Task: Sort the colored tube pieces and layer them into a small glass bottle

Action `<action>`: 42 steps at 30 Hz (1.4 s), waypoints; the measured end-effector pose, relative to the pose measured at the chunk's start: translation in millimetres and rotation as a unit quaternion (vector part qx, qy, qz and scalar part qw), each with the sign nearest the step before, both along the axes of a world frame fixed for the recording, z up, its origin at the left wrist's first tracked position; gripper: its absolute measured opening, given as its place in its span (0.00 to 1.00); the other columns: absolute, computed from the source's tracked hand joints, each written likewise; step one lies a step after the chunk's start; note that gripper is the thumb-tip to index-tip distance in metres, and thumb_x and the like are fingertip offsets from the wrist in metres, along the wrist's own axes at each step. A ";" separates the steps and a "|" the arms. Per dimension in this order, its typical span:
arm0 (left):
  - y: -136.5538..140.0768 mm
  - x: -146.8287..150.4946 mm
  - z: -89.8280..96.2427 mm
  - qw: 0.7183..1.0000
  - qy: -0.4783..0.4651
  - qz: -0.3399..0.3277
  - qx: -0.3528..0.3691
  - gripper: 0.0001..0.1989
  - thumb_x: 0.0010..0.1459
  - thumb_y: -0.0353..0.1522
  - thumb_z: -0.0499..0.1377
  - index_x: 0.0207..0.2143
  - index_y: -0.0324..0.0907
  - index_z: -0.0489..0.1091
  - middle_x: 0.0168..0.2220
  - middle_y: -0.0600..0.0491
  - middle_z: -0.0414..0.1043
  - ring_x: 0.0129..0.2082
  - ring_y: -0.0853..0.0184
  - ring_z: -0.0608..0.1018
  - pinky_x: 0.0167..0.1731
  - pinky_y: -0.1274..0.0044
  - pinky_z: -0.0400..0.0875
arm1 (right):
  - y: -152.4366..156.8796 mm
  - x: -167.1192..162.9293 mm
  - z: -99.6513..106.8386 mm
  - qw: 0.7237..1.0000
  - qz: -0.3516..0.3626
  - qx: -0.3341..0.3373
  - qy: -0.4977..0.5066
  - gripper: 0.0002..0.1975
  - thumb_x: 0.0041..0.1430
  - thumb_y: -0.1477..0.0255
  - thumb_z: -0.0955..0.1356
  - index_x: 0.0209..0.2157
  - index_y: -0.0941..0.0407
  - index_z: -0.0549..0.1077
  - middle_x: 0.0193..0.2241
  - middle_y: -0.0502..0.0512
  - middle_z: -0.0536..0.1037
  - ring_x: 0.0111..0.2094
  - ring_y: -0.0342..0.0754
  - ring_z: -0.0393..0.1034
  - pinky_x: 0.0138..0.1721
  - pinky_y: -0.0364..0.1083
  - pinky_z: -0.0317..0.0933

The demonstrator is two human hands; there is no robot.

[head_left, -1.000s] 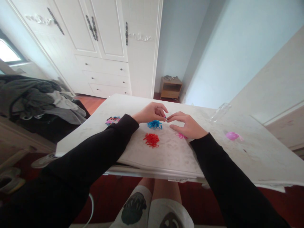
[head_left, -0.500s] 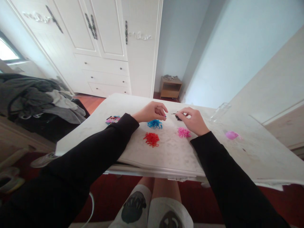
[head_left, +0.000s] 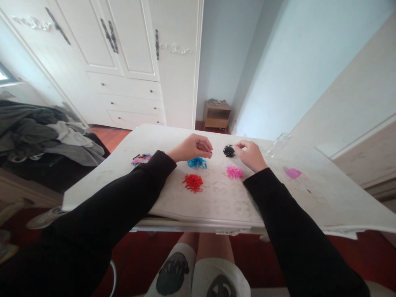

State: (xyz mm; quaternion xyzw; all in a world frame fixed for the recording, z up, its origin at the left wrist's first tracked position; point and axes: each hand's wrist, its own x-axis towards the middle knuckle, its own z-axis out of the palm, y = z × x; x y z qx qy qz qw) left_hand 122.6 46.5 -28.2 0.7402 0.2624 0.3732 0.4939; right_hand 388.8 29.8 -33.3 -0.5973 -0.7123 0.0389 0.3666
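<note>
Left hand (head_left: 193, 147) curled over the far edge of the blue pile (head_left: 197, 163), apparently pinching a small band (head_left: 211, 153); right hand (head_left: 251, 156) beside the black pile (head_left: 229, 151), thumb and forefinger together, contents cannot be told; on the table (head_left: 222, 202), the pink pile (head_left: 234, 172) and red pile (head_left: 193, 183) lie nearer the body; handle each band singly, by the fingertips; keep both wrists raised off the piles; release low, to limit scatter.

Head-worn view, facing forward, down at table (head_left: 225, 202)
</note>
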 end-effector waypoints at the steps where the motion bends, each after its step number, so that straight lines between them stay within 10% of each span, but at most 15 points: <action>1: 0.0 0.0 -0.1 1.000 0.000 -0.001 0.001 0.14 0.44 0.30 0.76 0.31 0.35 0.76 0.29 0.50 0.81 0.29 0.69 0.82 0.32 0.79 0.78 | 0.2 0.2 -0.4 1.000 -0.002 -0.002 -0.003 0.09 0.57 0.68 0.67 0.29 0.56 0.79 0.35 0.60 0.84 0.41 0.57 0.76 0.49 0.54 0.65; 14: -0.6 0.8 -3.4 1.000 -0.006 -0.005 -0.010 0.20 0.45 0.30 0.75 0.41 0.36 0.76 0.31 0.49 0.83 0.31 0.66 0.84 0.34 0.76 0.80 | -15.0 -14.3 16.2 0.976 0.187 -0.058 0.093 0.11 0.59 0.64 0.69 0.35 0.56 0.80 0.37 0.57 0.83 0.39 0.53 0.76 0.40 0.51 0.68; 24: -2.1 2.6 -4.3 0.999 -0.009 -0.024 -0.019 0.19 0.47 0.30 0.74 0.41 0.36 0.76 0.30 0.49 0.83 0.32 0.64 0.85 0.37 0.72 0.82 | -29.1 -20.2 23.2 0.917 0.373 -0.122 0.071 0.16 0.62 0.66 0.71 0.50 0.49 0.81 0.56 0.56 0.79 0.57 0.55 0.72 0.48 0.52 0.68; 42: 2.1 0.5 -2.5 1.000 -0.012 0.001 -0.016 0.17 0.44 0.32 0.75 0.35 0.37 0.75 0.29 0.49 0.82 0.30 0.64 0.84 0.35 0.72 0.81 | -28.4 -21.8 21.9 0.936 0.328 -0.057 0.112 0.14 0.60 0.66 0.72 0.47 0.50 0.83 0.51 0.56 0.82 0.52 0.55 0.75 0.41 0.50 0.68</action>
